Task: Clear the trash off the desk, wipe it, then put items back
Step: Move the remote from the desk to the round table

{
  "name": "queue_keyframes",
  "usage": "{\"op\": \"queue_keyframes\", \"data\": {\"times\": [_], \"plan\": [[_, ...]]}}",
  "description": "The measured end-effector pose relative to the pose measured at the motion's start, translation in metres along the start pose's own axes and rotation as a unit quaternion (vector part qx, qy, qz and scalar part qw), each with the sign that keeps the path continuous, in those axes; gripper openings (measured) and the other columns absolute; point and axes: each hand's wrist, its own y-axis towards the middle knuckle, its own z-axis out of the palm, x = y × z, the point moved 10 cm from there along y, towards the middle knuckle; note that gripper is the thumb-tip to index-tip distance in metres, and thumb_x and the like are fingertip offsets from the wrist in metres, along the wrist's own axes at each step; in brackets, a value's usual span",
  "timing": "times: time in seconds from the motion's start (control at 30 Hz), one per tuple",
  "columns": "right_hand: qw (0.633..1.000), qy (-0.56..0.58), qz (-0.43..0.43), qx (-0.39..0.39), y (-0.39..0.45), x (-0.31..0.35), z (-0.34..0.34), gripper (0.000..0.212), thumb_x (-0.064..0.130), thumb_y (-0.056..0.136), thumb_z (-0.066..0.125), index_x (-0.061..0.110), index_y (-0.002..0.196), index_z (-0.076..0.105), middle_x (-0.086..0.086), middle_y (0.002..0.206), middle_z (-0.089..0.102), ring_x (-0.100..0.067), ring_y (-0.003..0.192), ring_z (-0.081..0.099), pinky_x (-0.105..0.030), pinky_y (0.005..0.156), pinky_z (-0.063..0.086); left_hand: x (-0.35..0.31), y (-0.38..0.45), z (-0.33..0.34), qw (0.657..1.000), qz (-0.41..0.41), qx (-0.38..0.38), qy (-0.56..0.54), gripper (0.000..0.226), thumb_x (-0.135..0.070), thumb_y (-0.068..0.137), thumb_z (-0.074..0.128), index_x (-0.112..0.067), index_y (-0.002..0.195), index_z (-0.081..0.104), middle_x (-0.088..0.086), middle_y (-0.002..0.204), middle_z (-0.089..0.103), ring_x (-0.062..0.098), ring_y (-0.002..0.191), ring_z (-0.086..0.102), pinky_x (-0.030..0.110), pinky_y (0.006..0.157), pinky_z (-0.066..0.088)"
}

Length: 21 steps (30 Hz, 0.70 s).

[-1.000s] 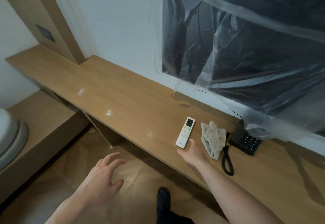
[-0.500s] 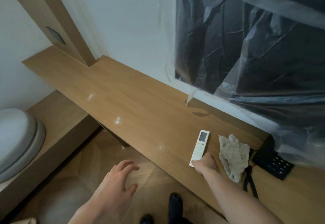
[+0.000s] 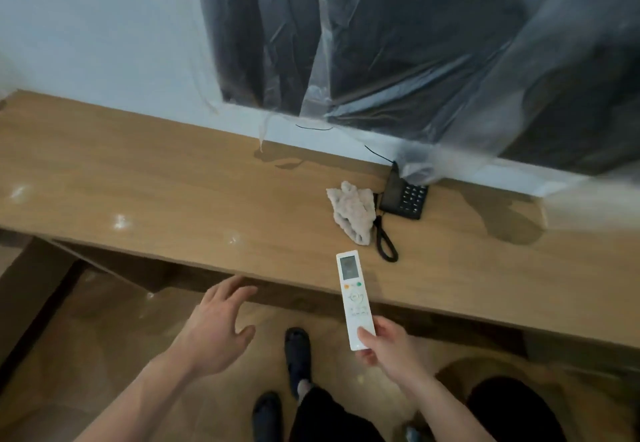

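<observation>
My right hand (image 3: 391, 348) grips the lower end of a white remote control (image 3: 354, 296), lifted off the wooden desk (image 3: 166, 192) and held over its front edge. A crumpled beige cloth (image 3: 353, 213) lies on the desk beyond the remote. Right of the cloth sits a black telephone (image 3: 405, 197) with its coiled cord (image 3: 386, 244) looping toward me. My left hand (image 3: 218, 330) hovers open below the desk's front edge, holding nothing.
A large dark panel wrapped in clear plastic sheeting (image 3: 415, 43) hangs on the wall above the desk, its loose plastic draping onto the right end. Pale smudges (image 3: 119, 221) mark the desk's left part. My feet in dark shoes (image 3: 298, 355) stand on the wooden floor.
My right hand closed on the remote and lifted it off the desk toward me. The view swung right, and my left hand rose nearer the desk edge.
</observation>
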Motion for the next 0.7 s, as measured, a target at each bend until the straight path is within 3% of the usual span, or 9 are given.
{"op": "queue_keyframes", "data": {"times": [0.17, 0.3, 0.53, 0.7], "plan": [[0.995, 0.07, 0.024, -0.074, -0.087, -0.049, -0.041, 0.036, 0.028, 0.101, 0.067, 0.033, 0.135, 0.057, 0.014, 0.119, 0.069, -0.016, 0.092, 0.075, -0.02, 0.07, 0.06, -0.026, -0.019, 0.052, 0.997, 0.019, 0.056, 0.054, 0.073, -0.059, 0.098, 0.056, -0.04, 0.16, 0.023, -0.008, 0.173, -0.004, 0.024, 0.16, -0.002, 0.045, 0.129, 0.015], [0.984, 0.114, 0.02, -0.132, -0.134, -0.087, -0.085, 0.035, 0.027, 0.102, 0.065, 0.033, 0.135, 0.058, 0.012, 0.12, 0.07, -0.019, 0.095, 0.075, -0.032, 0.08, 0.064, -0.052, -0.023, 0.073, 0.99, 0.042, 0.106, 0.084, 0.074, -0.06, 0.098, 0.055, -0.037, 0.161, 0.023, -0.007, 0.174, -0.005, 0.027, 0.16, -0.002, 0.051, 0.129, 0.016], [0.951, 0.219, 0.018, -0.218, -0.197, -0.15, -0.157, 0.025, 0.024, 0.103, 0.064, 0.024, 0.128, 0.065, 0.006, 0.116, 0.074, -0.02, 0.092, 0.074, -0.03, 0.079, 0.062, -0.147, -0.025, 0.103, 0.981, 0.091, 0.097, 0.145, 0.079, -0.066, 0.097, 0.051, -0.039, 0.163, 0.017, -0.008, 0.173, -0.009, 0.026, 0.16, -0.005, 0.051, 0.13, 0.011], [0.942, 0.25, 0.013, -0.225, -0.225, -0.221, -0.223, 0.021, 0.023, 0.103, 0.063, 0.024, 0.123, 0.067, 0.007, 0.119, 0.073, -0.019, 0.094, 0.075, -0.029, 0.077, 0.062, -0.235, -0.036, 0.163, 0.975, 0.121, 0.09, 0.162, 0.08, -0.069, 0.096, 0.048, -0.038, 0.163, 0.018, -0.006, 0.173, -0.008, 0.024, 0.16, -0.004, 0.047, 0.13, 0.009]]}}
